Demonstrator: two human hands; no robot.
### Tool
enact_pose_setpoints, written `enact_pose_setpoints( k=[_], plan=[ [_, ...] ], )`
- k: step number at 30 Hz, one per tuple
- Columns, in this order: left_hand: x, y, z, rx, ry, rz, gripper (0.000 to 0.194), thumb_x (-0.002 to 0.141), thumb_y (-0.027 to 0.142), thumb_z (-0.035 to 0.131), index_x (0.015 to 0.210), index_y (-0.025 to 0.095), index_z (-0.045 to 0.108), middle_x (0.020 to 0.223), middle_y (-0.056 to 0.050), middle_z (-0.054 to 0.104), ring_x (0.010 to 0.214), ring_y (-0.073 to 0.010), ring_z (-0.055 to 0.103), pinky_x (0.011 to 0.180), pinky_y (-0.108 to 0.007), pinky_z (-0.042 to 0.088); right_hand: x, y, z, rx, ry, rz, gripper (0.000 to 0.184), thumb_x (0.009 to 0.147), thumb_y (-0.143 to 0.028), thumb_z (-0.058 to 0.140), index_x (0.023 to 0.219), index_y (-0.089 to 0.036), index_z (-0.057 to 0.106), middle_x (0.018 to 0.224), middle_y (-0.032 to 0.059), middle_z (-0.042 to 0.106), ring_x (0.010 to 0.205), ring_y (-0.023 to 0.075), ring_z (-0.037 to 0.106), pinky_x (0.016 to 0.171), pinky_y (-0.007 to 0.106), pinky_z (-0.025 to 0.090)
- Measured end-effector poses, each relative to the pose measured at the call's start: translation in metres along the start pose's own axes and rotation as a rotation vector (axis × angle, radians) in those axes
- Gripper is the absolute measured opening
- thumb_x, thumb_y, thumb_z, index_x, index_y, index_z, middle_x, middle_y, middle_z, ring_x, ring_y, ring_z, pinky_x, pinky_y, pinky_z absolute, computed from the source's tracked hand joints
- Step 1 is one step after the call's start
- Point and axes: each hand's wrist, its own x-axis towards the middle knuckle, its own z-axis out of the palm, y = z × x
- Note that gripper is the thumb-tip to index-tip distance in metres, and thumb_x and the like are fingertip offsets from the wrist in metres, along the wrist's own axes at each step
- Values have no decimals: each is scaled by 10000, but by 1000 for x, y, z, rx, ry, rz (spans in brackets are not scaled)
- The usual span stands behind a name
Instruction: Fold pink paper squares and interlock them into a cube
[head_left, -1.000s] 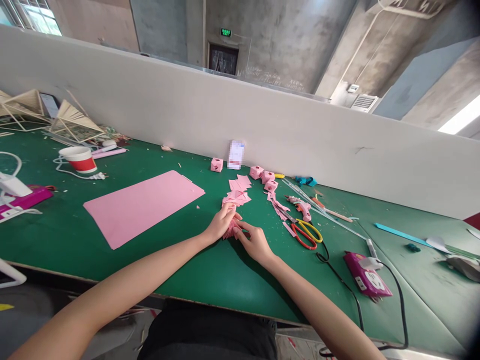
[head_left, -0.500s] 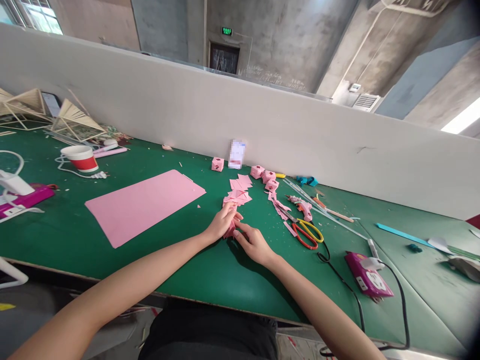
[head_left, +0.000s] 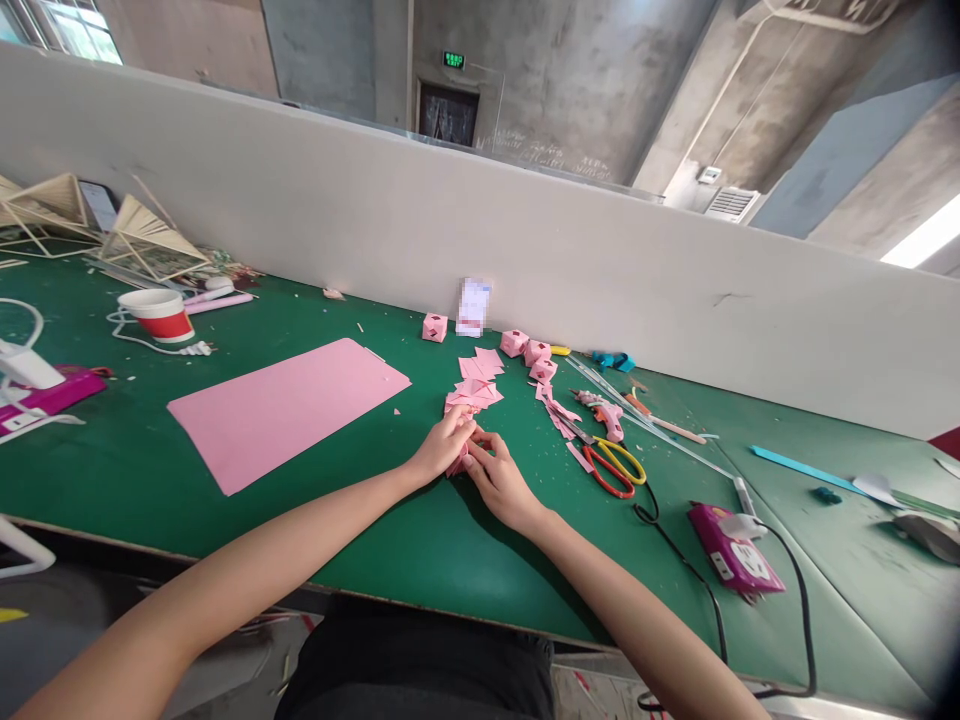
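Note:
Close together over the green table (head_left: 442,560), both of my hands work on a small folded pink paper piece (head_left: 454,464). My left hand (head_left: 436,450) has its fingers closed on the piece from the left. On the right side, the fingers of my right hand (head_left: 504,478) pinch the same paper, partly hiding it. Just beyond them lies a heap of loose pink paper pieces (head_left: 480,367). Several pink paper cubes with cut-out openings stand farther back, among them one cube (head_left: 434,327) near the partition and another cube (head_left: 514,343) to its right.
A large pink sheet (head_left: 289,415) lies at left, a paper cup (head_left: 157,316) beyond it. On the right are scissors (head_left: 613,468), a glue gun (head_left: 602,415) and a purple power strip (head_left: 735,550) with a black cable. A phone (head_left: 473,306) leans on the white partition (head_left: 600,250).
The fanned pink edges near my fingers look more gathered now. My right hand has shifted slightly, bringing its fingers closer to my left hand.

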Motion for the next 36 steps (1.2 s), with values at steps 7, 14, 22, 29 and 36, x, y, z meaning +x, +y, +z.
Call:
enact_pose_setpoints(
  k=[7, 14, 22, 29, 36],
  plan=[
    [-1, 2, 0, -18, -10, -30, 319, 944, 420, 436, 1154, 196, 521, 953, -61, 711, 945, -223, 679, 947, -397, 481, -1, -5, -4, 125, 27, 150, 327, 946, -312, 561, 1249, -232, 654, 1094, 82, 728, 940, 233, 697, 841, 357, 545],
    [-1, 4, 0, -6, -37, -27, 334, 923, 420, 476, 1140, 175, 549, 968, -85, 716, 979, -233, 677, 950, -395, 487, -1, -5, -6, 71, 8, 84, 278, 971, -314, 519, 1175, -242, 694, 1026, 39, 753, 887, 218, 695, 814, 309, 511],
    [-2, 4, -1, -10, -66, 16, 356, 943, 429, 444, 1160, 178, 574, 990, -81, 723, 992, -234, 680, 951, -375, 489, 0, -1, -1, 13, -57, -21, 312, 1014, -296, 411, 1160, -237, 681, 1257, 89, 656, 1204, 246, 579, 1016, 396, 460],
    [0, 1, 0, -43, -50, 9, 319, 924, 385, 457, 1136, 173, 567, 991, -74, 715, 999, -226, 673, 959, -369, 478, 5, 5, -17, -34, 33, -11, 323, 855, -108, 483, 1057, -218, 710, 1128, 82, 675, 1059, 221, 620, 943, 372, 504],
    [-1, 6, 2, -60, -54, -50, 265, 899, 303, 461, 1107, 169, 556, 765, -29, 678, 718, -166, 636, 768, -304, 496, 63, 63, -48, -352, 248, 309, 320, 888, -155, 434, 1074, -151, 694, 1092, 103, 683, 1023, 234, 600, 885, 344, 479]
  ],
)
